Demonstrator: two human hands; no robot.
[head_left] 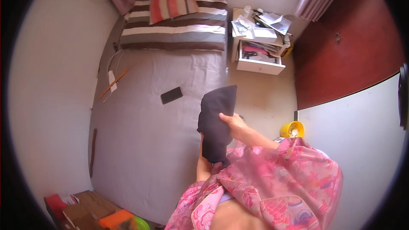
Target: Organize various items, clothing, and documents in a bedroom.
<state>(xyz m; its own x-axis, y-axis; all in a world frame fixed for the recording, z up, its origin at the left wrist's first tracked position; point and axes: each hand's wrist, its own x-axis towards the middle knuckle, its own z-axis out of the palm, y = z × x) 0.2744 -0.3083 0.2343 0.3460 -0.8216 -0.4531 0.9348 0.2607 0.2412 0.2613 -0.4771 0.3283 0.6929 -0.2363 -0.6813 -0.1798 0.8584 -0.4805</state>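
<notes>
A bundle of black cloth (217,121), folded over on itself, is held up in front of me beside the bed's edge. My right hand (235,124) grips its right side, the thumb lying on top. Against the lower left side of the cloth is my left hand (201,143), mostly hidden behind it, with a little of the hand and the wrist showing. Both arms come out of pink patterned sleeves. A dark smartphone (171,95) lies flat on the grey bed sheet (150,140), left of the cloth.
A striped pillow (174,33) and cushion (174,3) lie at the bed's head. Right of them stands a cluttered nightstand (236,43) with its drawer (260,67) pulled out. A yellow bin (285,130) stands by the wall. Boxes (96,207) sit at the bed's foot.
</notes>
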